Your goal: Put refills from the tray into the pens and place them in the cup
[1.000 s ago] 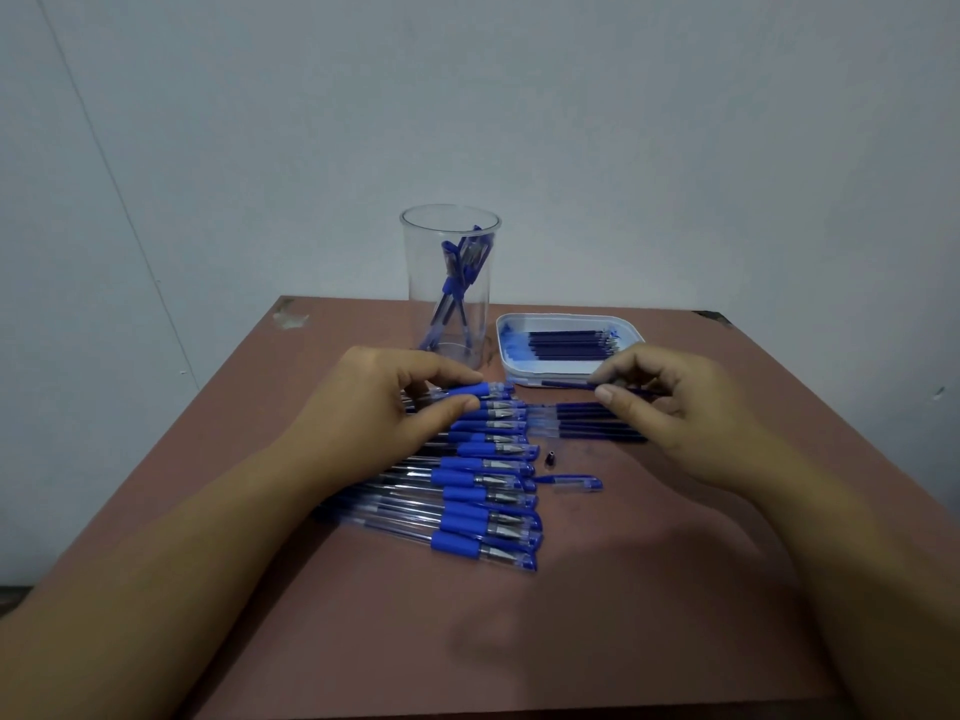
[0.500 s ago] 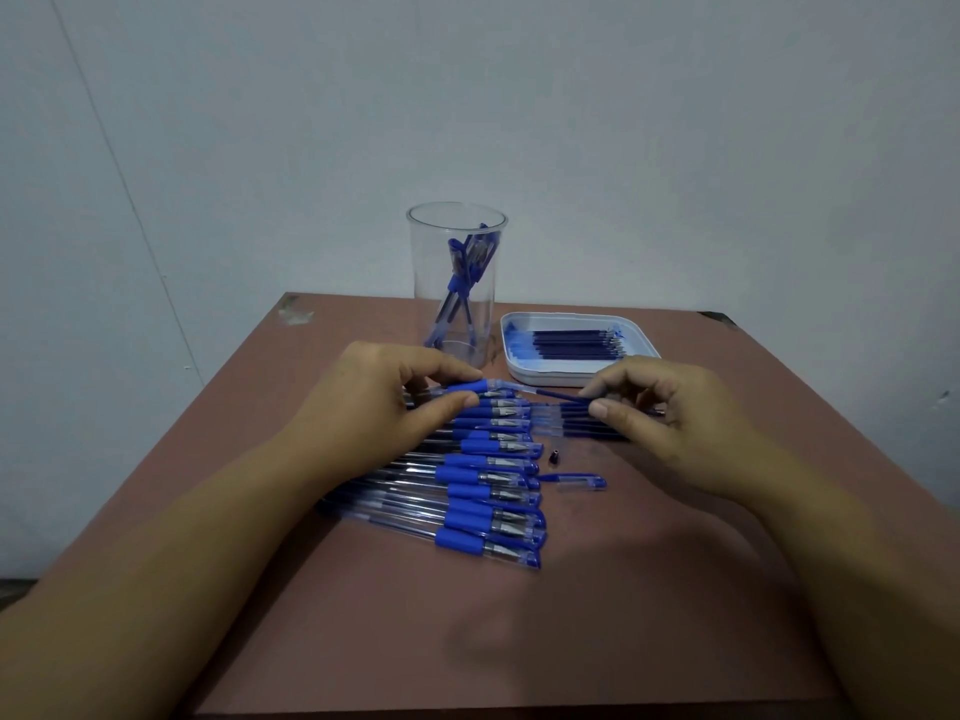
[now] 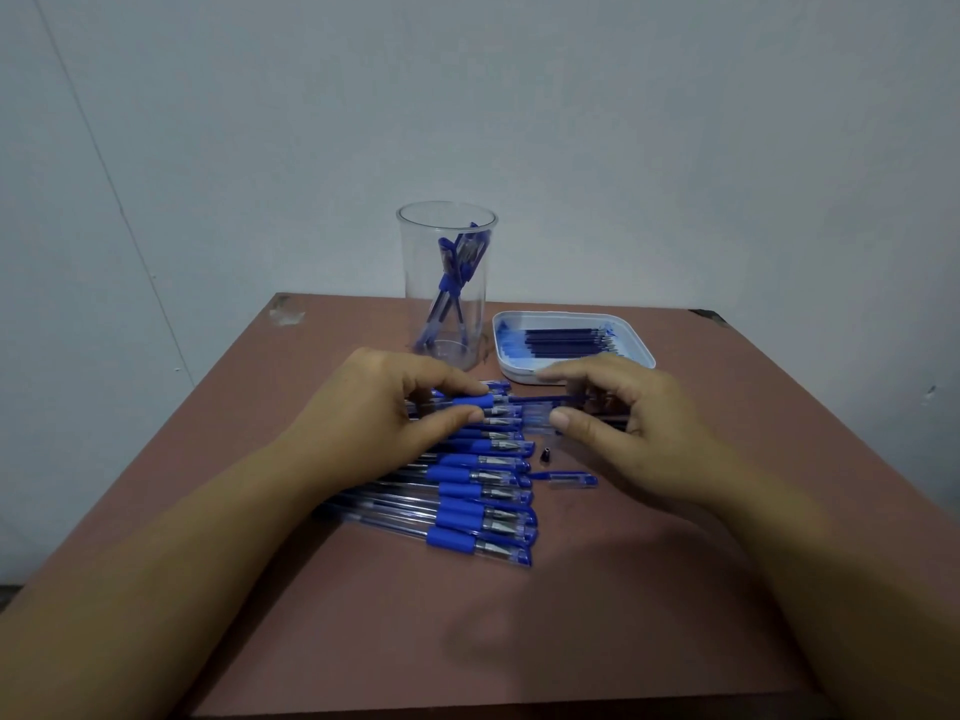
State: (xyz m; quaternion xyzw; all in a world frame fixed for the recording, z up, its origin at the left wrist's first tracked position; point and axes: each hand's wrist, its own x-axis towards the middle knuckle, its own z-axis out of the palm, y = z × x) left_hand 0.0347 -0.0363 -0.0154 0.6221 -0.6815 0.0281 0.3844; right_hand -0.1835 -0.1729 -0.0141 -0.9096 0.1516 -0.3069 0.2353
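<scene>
The right hand (image 3: 639, 413) has neared the left hand (image 3: 395, 407), sliding its pinched refill (image 3: 540, 399) into the pen (image 3: 470, 402) the left pinches. Few pens fill the cup (image 3: 447, 283); a row (image 3: 467, 491) waits on the desk (image 3: 571, 641), refills in the tray (image 3: 641, 353).

Single head-worn wide-angle view, looking forward and down across the table (image 3: 519, 641) toward the wall (image 3: 571, 122). Close in: both forearms enter from the bottom corners, with the left hand (image 3: 395, 407) and right hand (image 3: 639, 413) mid-frame. The cup (image 3: 447, 283) and tray (image 3: 641, 350) sit just beyond them, with the table's far edge above.
</scene>
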